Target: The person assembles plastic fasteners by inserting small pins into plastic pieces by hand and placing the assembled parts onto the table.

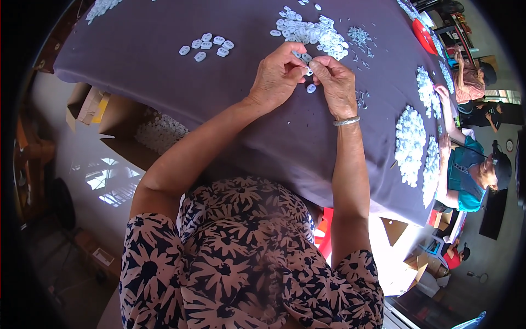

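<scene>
Both hands meet over the dark cloth, pinching one small white oval plastic piece (309, 72) between them. My left hand (275, 75) grips it from the left with thumb and fingers. On the other side my right hand (336, 83), with a bracelet (346, 121) at the wrist, presses thumb and fingertips together at the same piece. Whether a tiny pin is also between the fingers is hidden. A loose oval piece (311, 88) lies just below the fingertips. Beyond the hands spreads a heap of similar pieces (323, 34). Beside it are small thin metal pins (359, 37).
Several oval pieces (206, 45) form a small group at the left. More piles of white pieces (410, 145) lie at the right, near a co-worker in teal (466, 170). An open cardboard box of white pieces (159, 133) stands beside the table. A red container (424, 37) sits far right.
</scene>
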